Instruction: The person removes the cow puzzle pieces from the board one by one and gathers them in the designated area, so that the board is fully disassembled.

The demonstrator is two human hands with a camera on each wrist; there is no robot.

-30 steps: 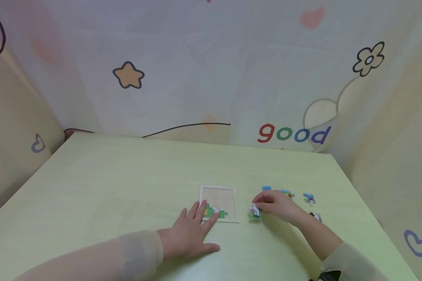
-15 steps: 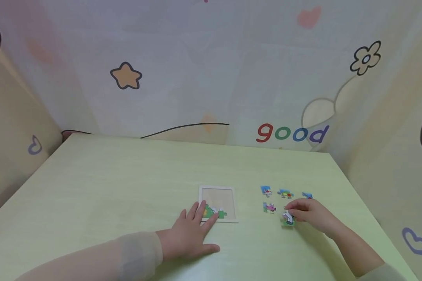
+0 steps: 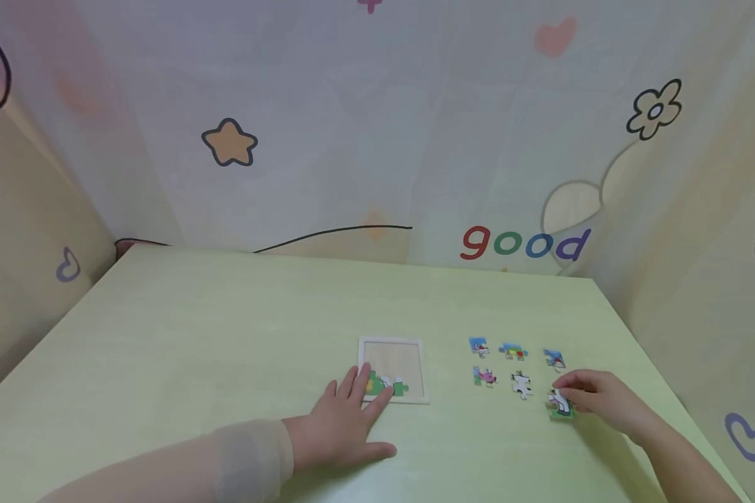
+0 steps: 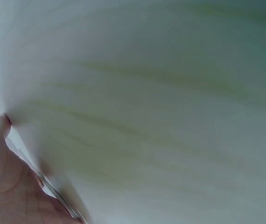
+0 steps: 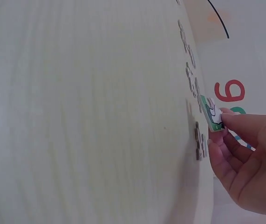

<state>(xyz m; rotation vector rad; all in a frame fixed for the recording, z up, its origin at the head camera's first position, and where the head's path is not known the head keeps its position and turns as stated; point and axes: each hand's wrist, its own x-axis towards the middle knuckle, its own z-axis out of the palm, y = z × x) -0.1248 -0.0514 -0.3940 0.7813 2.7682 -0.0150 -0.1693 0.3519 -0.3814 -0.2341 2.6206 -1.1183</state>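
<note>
My left hand (image 3: 342,426) rests with fingers spread on the lower left of a square puzzle frame (image 3: 425,370). Inside, along its bottom, lie green and white puzzle pieces (image 3: 400,388), partly covered by my fingers. At the right, my right hand (image 3: 607,402) pinches a puzzle piece (image 3: 561,406) printed in green, white and black. The right wrist view shows this puzzle piece (image 5: 212,114) tilted between thumb and fingers, apart from the tabletop. In the left wrist view only part of my left hand (image 4: 11,182) appears, beside the frame's edge.
Several loose puzzle pieces lie right of the frame: a blue one (image 3: 479,346), a colourful one (image 3: 512,351), a pink and green one (image 3: 485,377), a white and black one (image 3: 521,385), and another blue one (image 3: 554,358). A printed curtain (image 3: 327,140) hangs behind the table (image 3: 226,321).
My right hand has moved to the right with the pinched puzzle piece, uncovering the loose pieces it had hidden. My left hand has stayed on the frame.
</note>
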